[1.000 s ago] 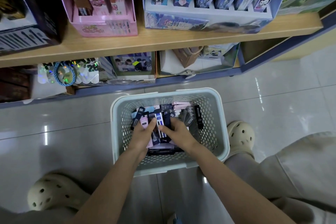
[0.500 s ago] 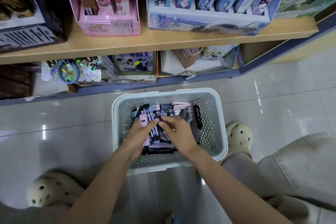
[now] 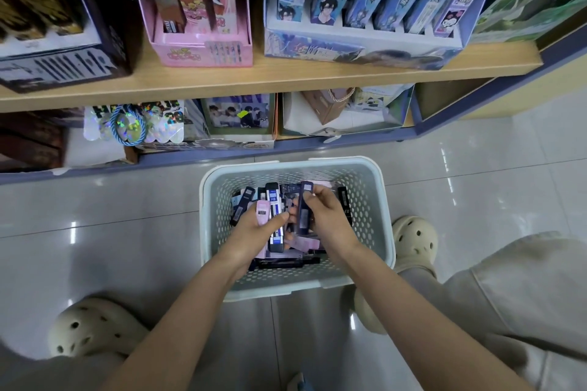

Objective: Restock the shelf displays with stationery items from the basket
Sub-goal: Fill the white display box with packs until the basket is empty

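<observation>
A pale perforated basket (image 3: 387, 219) is set on the glossy tiled floor in front of the shelf (image 3: 286, 79), and both hands are lowered into it. The basket is filled with a jumble of slim stationery boxes (image 3: 345, 209) in black, navy, pink and white.

A pink slim box (image 3: 263, 212) is gripped by the left hand (image 3: 254, 233), with the thumb laid along its side. A white-and-blue box (image 3: 273, 200) is held against the same fingers. The letters "HB" are printed near its upper end, and the smaller print beneath cannot be read. A dark purple slim box (image 3: 304, 208) is pinched upright by the right hand (image 3: 328, 219), fingers curled round its edge. A pale label is seen at its top, but the writing is too small to be made out.

On the wooden shelf above, a pink display carton (image 3: 203, 51) and a wide blue display carton (image 3: 362, 47) are placed side by side, both open-topped and stocked with upright packs bearing drawn cartoon figures. Large characters are printed down the blue packs. A black display carton (image 3: 63, 63) with bold white lettering, blurred, is seen at the left. On the lower shelf a holographic packet with a blue cord loop (image 3: 130, 124), a tray of photo cards (image 3: 238, 113) and a small brown gift bag (image 3: 330, 101) are kept. Cream perforated clogs (image 3: 414, 241) are worn on the feet on either side of the basket.
</observation>
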The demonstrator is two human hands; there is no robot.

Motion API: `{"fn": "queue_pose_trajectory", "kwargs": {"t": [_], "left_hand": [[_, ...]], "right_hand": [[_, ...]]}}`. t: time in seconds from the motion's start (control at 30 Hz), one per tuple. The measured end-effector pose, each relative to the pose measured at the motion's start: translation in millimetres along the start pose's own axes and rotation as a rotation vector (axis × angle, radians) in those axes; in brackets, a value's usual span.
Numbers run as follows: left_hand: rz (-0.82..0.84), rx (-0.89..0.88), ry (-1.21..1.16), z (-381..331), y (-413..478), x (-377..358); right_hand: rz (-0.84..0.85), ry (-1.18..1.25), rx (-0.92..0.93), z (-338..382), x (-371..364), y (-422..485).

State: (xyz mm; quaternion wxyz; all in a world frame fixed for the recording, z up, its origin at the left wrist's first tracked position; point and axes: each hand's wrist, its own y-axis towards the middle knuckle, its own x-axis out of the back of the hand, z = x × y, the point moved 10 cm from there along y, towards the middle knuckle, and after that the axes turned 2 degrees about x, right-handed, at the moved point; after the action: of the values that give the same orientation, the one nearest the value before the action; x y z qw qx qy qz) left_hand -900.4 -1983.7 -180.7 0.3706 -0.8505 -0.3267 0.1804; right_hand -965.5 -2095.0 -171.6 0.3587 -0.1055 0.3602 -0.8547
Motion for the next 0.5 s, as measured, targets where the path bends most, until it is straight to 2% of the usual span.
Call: {"fn": "queue_pose_trajectory", "kwargs": {"t": [0.1, 0.2, 0.37, 0.5], "left_hand": [[-0.011, -0.047, 0.036, -17.6, -10.8, -0.8], [-0.041, -0.104, 0.037, -37.6, -24.1, 2.0], [-0.056, -0.206, 0.097, -77.3, -58.0, 4.1], [-0.098, -0.292, 0.140, -109.2, -88.0, 8.9]], "right_hand": [[0.013, -0.085, 0.042, 21.7, -1.2, -10.8], [0.103, -0.142, 0.107, 45.2, -8.8, -26.5], [0.168, -0.012, 0.175, 85.4, -14.7, -58.9], [0.151, 0.016, 0.226, 115.3, -14.4, -85.9]]}}
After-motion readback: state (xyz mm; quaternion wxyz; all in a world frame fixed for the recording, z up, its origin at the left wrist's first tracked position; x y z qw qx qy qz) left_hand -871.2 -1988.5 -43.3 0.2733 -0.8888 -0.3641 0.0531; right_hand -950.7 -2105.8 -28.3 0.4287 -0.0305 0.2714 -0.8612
